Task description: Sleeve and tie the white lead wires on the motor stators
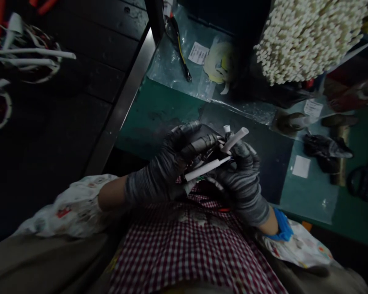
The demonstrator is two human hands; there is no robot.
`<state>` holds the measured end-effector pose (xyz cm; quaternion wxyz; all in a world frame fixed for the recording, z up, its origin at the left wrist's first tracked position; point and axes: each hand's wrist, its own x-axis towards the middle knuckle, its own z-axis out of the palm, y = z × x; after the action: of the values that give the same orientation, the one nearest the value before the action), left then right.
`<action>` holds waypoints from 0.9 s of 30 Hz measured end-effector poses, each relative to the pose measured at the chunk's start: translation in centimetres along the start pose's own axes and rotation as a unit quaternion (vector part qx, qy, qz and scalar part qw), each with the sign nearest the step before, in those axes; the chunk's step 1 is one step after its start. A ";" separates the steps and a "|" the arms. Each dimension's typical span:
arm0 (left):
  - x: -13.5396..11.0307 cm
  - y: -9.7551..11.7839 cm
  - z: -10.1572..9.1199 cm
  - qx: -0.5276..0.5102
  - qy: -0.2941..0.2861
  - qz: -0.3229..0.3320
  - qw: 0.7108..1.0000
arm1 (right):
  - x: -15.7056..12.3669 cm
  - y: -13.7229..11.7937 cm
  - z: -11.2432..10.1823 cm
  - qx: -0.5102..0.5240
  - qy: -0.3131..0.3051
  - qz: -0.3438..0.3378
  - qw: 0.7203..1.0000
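Both my hands wear dark grey gloves and meet above my lap, at the front edge of a green bench (pixel 153 110). My left hand (pixel 168 163) is closed, its fingers pinching a small dark part with wires that I cannot make out. My right hand (pixel 242 175) is closed around the same bundle. Two white tubes stick out between the hands: a longer one (pixel 207 168) lies slantwise, a shorter one (pixel 236 139) points up and right. A red-and-white checked apron (pixel 190 245) covers my lap.
A big bundle of white tubes (pixel 306 36) stands at the back right. Clear plastic bags with labels (pixel 199 53) lie on the bench. Black scissors (pixel 364 179) and a dark lump (pixel 325 149) sit at the right. Wound coils with white tubes (pixel 27 53) lie at the far left.
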<state>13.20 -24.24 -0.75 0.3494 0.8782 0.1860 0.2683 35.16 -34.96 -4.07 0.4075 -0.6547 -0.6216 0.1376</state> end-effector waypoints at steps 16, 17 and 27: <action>1.4 1.9 2.7 -0.012 0.101 -0.075 0.992 | 1.0 1.3 -3.5 0.011 -0.071 -0.028 0.997; 1.6 2.0 2.7 -0.003 0.090 -0.073 0.993 | 1.3 1.7 -3.7 -0.008 -0.078 -0.068 0.995; 3.7 2.5 1.9 0.048 0.010 -0.052 0.997 | 2.3 3.1 -4.5 -0.031 -0.082 -0.179 0.980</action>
<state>17.58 -25.00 1.13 0.3182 0.8806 0.2475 0.2489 40.83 -34.16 -2.64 0.3530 -0.5312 -0.7641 0.0964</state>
